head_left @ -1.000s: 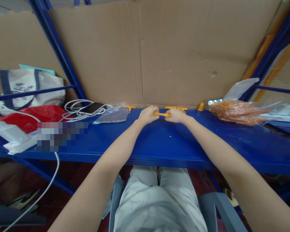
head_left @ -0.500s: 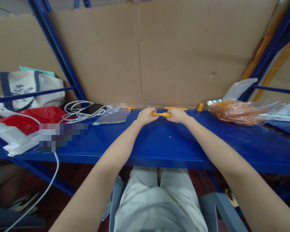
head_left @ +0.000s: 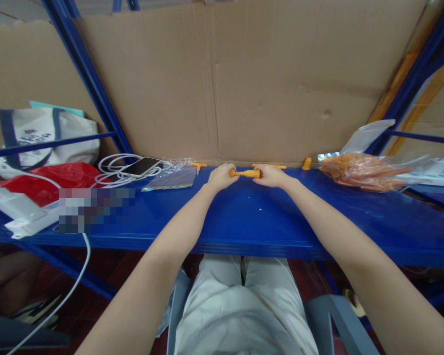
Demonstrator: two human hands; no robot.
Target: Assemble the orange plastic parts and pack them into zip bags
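Between my two hands, above the back of the blue shelf [head_left: 240, 212], lies an orange plastic piece [head_left: 249, 173] held level. It has a rounded end at the left, a thin ribbed shaft and a wider cylinder at the right. My left hand [head_left: 222, 176] is closed on the rounded end. The fingers of my right hand [head_left: 272, 176] close around the cylinder's end, partly hiding it. Behind my right hand an orange bar [head_left: 281, 166] rests near the cardboard. An orange T-shaped part [head_left: 199, 166] lies left of my left hand. A small orange cone-like part [head_left: 306, 163] stands farther right.
A clear plastic bag [head_left: 173, 177], a phone [head_left: 140, 166] and a coiled white cable [head_left: 113, 162] lie at left, near a red bag [head_left: 66, 180] and a power strip [head_left: 33, 222]. Bagged orange parts [head_left: 362, 170] are at right. Cardboard [head_left: 281, 84] backs the shelf.
The wider cylinder of the orange piece now shows more beside my right hand, and less ribbed shaft is visible. My left hand has shifted slightly left. Other things stay put.
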